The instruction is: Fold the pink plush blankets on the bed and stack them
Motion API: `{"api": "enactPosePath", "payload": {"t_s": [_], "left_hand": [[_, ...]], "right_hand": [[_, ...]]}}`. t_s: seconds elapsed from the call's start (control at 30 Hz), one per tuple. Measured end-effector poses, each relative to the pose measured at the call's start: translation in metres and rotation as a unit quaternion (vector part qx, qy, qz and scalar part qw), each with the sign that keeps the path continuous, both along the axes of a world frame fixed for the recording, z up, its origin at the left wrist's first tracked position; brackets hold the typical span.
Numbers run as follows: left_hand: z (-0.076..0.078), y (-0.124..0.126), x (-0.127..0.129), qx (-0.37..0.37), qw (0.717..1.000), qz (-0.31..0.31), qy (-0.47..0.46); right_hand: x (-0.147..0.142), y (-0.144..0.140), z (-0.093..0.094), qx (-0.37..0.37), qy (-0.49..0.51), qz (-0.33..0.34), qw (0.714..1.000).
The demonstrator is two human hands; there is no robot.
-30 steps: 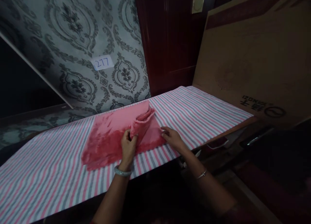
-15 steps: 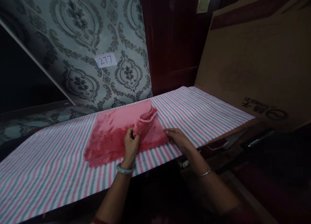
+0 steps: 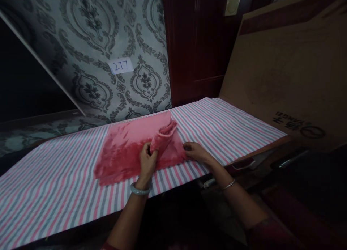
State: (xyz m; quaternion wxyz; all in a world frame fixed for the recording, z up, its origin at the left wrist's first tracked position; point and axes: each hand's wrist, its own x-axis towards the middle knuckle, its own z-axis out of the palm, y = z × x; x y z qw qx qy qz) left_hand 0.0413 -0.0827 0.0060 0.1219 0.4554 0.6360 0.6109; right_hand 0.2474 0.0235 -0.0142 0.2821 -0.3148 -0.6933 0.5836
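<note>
A pink-red plush cloth (image 3: 127, 138) lies folded in layers on a striped sheet (image 3: 65, 170). Its right part is turned back into a thick, curled flap (image 3: 164, 136). My left hand (image 3: 148, 162), with a pale bangle at the wrist, pinches the near end of that flap between thumb and fingers. At the cloth's right corner, my right hand (image 3: 197, 152) has its fingers closed on the edge of the lower layer. The fingertips of this hand are partly hidden against the cloth.
Patterned wallpaper (image 3: 89, 43) with a paper label reading 277 (image 3: 121, 66) rises behind the table. A large cardboard box (image 3: 287, 69) stands at the right beside a dark red door panel (image 3: 193, 43). A dark screen-like panel (image 3: 27, 76) is at the left.
The view has shifted slightly. My right hand's fingers have curled in more at the cloth's right corner. My left hand keeps its pinch on the flap.
</note>
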Motion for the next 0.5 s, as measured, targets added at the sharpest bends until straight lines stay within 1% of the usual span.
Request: {"api": "enactPosePath", "payload": {"t_s": [0.1,0.2,0.23,0.37,0.5], "left_hand": [[-0.0014,0.0004,-0.0009,0.003,1.0,-0.004,0.006],[-0.0017,0.0004,-0.0013,0.002,1.0,-0.006,0.001],[-0.0016,0.0004,-0.0013,0.001,1.0,-0.007,-0.001],[-0.0001,0.0006,-0.0004,-0.001,1.0,-0.005,-0.001],[0.0009,0.0002,0.0005,-0.001,1.0,-0.01,0.001]], "right_hand": [[-0.0052,0.0068,-0.0018,0.05,-0.007,0.028,0.998],[-0.0068,0.0092,-0.0006,0.114,0.013,0.031,0.993],[-0.0069,0.0088,0.0,0.118,0.027,0.035,0.992],[-0.0061,0.006,0.0016,0.045,0.062,0.09,0.993],[-0.0057,0.0071,0.0033,0.02,0.03,0.135,0.99]]}}
